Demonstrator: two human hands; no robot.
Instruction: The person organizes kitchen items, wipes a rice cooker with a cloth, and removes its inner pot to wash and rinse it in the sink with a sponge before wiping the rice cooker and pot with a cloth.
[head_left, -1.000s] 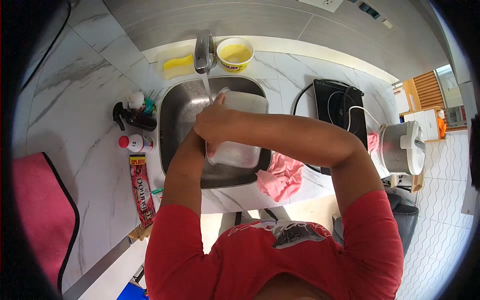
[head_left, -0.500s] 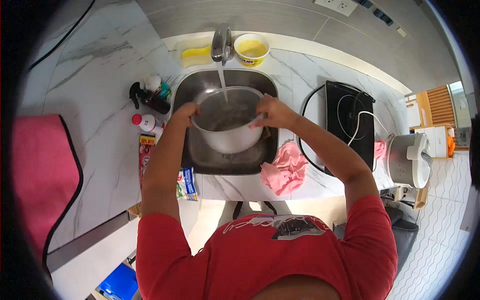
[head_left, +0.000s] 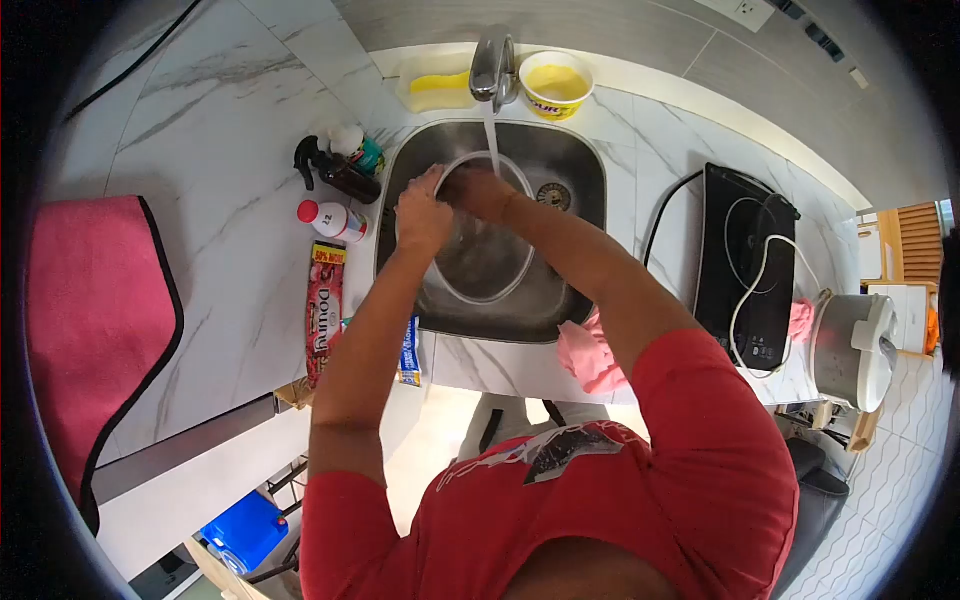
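Note:
A round metal pot sits in the steel sink with its mouth facing up. Water runs from the faucet down into it. My left hand grips the pot's rim on the left side. Inside the pot, near its upper left wall, is my right hand; its fingers are hidden, so I cannot make out whether they hold anything. The sink drain shows to the right of the pot.
Left of the sink are a dark spray bottle, a red-capped bottle and a red packet. Behind it stand a yellow sponge and a tub. A pink cloth and black cooktop lie right.
The pot, tilted on its side at first, now faces up. My right hand has moved from its right rim to its inside. The view has shifted, so the sink appears farther right.

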